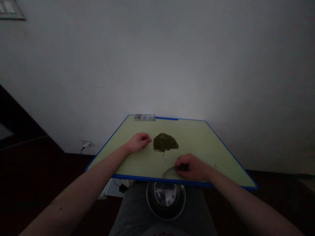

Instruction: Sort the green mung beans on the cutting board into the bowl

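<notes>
The head view looked down over a pale green cutting board (197, 144) with a blue edge, its far side close to a plain grey-white wall (157, 65). A heap of small dark green grains (165, 142) lay near the middle of the board, and a few stray grains (164, 155) sat just in front of it.

The left hand (139, 142) rested on the board, closed loosely, with its fingertips (149, 140) just beside the heap's left edge. Nothing showed in it. The right hand (192, 167) lay near the board's front edge, well in front of the heap, its fingers curled closed around a dark clump (184, 167). Too little of the clump showed to tell what it was. Partly under that hand, at the board's front edge, lay a clear round dish (169, 172).

Below the front edge, a steel bowl (166, 200) sat over the person's grey trousers (120, 213), its inside dark and shiny. To the left of the trousers, a sheet of printed paper (115, 188) showed under the board. A wall socket (86, 143) with a white cable (83, 149) sat low on the wall, and a picture frame (11, 9) hung at the top left corner. A blurred patch (145, 117) covered part of the board's far edge.
</notes>
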`<state>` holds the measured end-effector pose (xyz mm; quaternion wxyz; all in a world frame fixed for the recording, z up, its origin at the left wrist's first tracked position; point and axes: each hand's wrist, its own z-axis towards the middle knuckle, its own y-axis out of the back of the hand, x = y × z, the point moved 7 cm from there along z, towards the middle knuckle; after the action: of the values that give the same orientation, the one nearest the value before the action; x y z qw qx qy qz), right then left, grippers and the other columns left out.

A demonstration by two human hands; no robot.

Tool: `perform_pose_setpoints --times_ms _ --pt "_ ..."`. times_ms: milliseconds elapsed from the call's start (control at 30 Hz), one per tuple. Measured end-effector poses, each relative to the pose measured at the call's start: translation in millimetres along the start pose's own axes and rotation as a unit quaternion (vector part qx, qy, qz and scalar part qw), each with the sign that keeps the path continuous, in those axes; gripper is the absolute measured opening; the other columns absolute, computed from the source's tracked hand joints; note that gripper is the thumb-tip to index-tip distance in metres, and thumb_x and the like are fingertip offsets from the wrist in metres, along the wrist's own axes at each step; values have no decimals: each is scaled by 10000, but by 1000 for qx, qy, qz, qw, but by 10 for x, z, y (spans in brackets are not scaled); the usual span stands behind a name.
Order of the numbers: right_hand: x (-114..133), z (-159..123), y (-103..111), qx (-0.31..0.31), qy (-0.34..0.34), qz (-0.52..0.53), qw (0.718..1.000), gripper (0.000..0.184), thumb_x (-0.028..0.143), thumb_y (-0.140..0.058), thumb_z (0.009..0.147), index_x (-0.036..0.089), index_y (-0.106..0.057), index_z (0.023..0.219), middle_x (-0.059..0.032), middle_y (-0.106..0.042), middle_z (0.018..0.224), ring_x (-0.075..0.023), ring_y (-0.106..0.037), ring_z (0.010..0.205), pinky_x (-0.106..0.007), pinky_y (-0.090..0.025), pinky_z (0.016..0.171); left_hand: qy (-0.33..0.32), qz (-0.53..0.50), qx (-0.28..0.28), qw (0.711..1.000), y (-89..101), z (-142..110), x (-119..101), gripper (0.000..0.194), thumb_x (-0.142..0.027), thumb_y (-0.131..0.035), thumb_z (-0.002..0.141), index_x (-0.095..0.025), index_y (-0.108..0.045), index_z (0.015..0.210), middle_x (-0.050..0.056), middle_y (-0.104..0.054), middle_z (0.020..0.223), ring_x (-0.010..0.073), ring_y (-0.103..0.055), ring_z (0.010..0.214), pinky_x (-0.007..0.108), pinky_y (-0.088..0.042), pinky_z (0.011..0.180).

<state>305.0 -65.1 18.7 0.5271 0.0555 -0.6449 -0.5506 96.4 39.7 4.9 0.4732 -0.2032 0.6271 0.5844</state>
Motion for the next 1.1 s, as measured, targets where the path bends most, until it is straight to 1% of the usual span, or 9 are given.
perform_pose_setpoints --times_ms 133,267,367,567,733,833,933,1000,1100 --pt "16 -2 4 3 -5 -1 1000 132 186 -550 699 150 -634 795 -15 -607 691 -114 -530 612 -212 -414 561 13 -7 -2 1000 -3 -10 -9 296 -438 -519 718 -149 -519 652 -50 -440 453 68 -367 414 205 -284 426" --pt "2 -7 15 0 -4 0 1000 133 205 -556 704 155 -636 798 -14 -608 691 -116 -531 620 -218 -415 575 10 -8 0 1000 -6 -12 -15 294 -436 -518 719 -151 -514 644 -48 -449 452 67 -367 412 204 -282 427" --pt "-62 -3 82 -37 -16 -11 999 138 225 -559 721 158 -631 819 -17 -607 699 -117 -527 621 -222 -414 581 8 -9 -2 1000 -3 -10 -8 297 -440 -516 717 -150 -519 652 -49 -456 452 65 -368 411 202 -287 429" --pt "-216 24 242 -142 -45 -41 988 159 219 -509 779 170 -611 890 -46 -632 813 -151 -560 746 -266 -426 689 15 -8 -3 1000 -1 -10 -7 305 -446 -517 712 -144 -545 683 -47 -458 453 66 -370 409 200 -283 419" --pt "-277 71 302 -177 -62 -61 980 161 207 -501 776 165 -609 887 -50 -637 806 -153 -559 728 -268 -425 671 5 -1 -5 1000 5 -3 -8 299 -442 -515 714 -148 -535 659 -43 -460 458 68 -372 415 201 -280 419" --pt "-258 138 380 -169 -59 -76 981 144 197 -504 762 169 -614 851 -27 -626 753 -138 -541 680 -251 -412 641 3 -1 -6 1000 4 4 4 301 -444 -506 719 -150 -532 662 -45 -455 460 69 -371 417 202 -285 421" --pt "-183 252 414 -111 -34 -92 989 113 166 -513 728 175 -611 783 4 -586 666 -116 -507 613 -225 -384 592 5 -5 -3 1000 -1 6 3 302 -445 -506 720 -150 -524 658 -44 -456 465 69 -373 419 203 -289 422" --pt "-134 317 410 -87 -20 -95 991 112 144 -514 705 173 -606 761 13 -564 637 -105 -488 578 -213 -365 564 8 -5 -2 1000 1 4 -6 300 -443 -508 721 -151 -520 651 -44 -457 465 69 -372 419 204 -290 424" --pt "-105 360 366 -98 -8 -90 991 117 121 -509 683 167 -602 737 7 -565 647 -103 -485 582 -210 -360 562 10 -4 -4 1000 9 -2 -17 294 -437 -509 725 -152 -520 655 -46 -457 464 69 -370 420 204 -290 428"
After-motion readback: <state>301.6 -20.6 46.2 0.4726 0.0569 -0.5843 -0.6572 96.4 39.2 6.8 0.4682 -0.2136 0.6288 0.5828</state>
